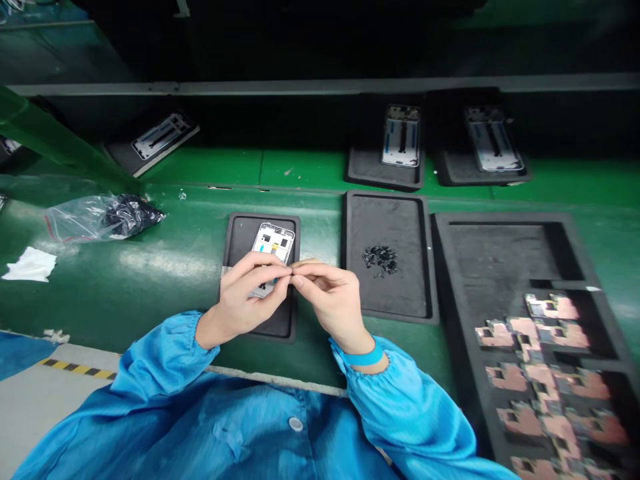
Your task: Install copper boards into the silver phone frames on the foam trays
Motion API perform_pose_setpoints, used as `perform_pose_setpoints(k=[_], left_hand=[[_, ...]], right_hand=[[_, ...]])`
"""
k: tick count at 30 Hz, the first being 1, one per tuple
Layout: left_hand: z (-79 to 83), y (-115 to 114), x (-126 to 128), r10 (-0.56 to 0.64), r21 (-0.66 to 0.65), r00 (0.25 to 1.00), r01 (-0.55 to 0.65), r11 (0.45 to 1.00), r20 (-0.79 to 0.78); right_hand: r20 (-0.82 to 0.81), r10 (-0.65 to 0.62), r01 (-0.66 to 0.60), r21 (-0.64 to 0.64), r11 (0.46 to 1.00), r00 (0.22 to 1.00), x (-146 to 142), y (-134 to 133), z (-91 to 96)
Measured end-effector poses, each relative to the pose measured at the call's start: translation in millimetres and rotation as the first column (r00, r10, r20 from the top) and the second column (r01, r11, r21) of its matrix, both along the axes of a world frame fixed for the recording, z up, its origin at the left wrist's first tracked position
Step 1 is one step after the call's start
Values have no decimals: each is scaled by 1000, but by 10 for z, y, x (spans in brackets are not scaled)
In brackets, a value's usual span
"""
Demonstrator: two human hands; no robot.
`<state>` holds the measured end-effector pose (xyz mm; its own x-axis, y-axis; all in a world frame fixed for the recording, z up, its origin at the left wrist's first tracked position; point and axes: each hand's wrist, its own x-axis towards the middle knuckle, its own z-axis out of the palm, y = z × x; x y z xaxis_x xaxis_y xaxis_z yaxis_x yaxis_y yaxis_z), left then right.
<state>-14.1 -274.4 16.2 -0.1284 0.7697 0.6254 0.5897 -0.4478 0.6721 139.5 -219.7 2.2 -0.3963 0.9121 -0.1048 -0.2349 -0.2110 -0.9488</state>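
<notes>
- A white phone frame (274, 239) lies at a slant in a shallow black tray (240, 241) on a green bench (175, 290), its lower part partly covered by a worker's hands.
- Just above it, the left hand (253, 293) and right hand (333, 297) meet at the fingertips, each closed in a pinch; whether a small piece sits between them cannot be told.
- A light-blue band (367, 355) circles the right wrist, below the gathered cuff of a glossy blue smock (245, 427).
- Just right of the hands, a second black tray (390, 300) holds a loose heap of tiny black parts (380, 259).
- Farther right, a large compartmented tray (457, 347) carries rows of copper-coloured boards (545, 380).
- Along the back, two more phone frames, one nearer the middle (401, 137) and one farther right (495, 140), rest on dark trays; another frame (163, 135) lies tilted at left.
- At far left, a clear zip bag (80, 217) with black contents lies near a crumpled white tissue (30, 264).
</notes>
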Motion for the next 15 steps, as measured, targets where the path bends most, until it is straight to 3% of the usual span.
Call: perform_pose_setpoints(k=[7,12,15], left_hand=[[-49,13,-8,9,-47,999,-6,999,50],[-95,-29,-75,11,-88,1000,-11,996,2],[9,39,-106,-23,-74,998,19,997,-56]], right_hand=[[31,-2,3,-18,1000,1000,-15,19,52],[4,34,-33,-156,987,999,-29,28,60],[-105,38,-66,-277,959,994,-33,69,39]])
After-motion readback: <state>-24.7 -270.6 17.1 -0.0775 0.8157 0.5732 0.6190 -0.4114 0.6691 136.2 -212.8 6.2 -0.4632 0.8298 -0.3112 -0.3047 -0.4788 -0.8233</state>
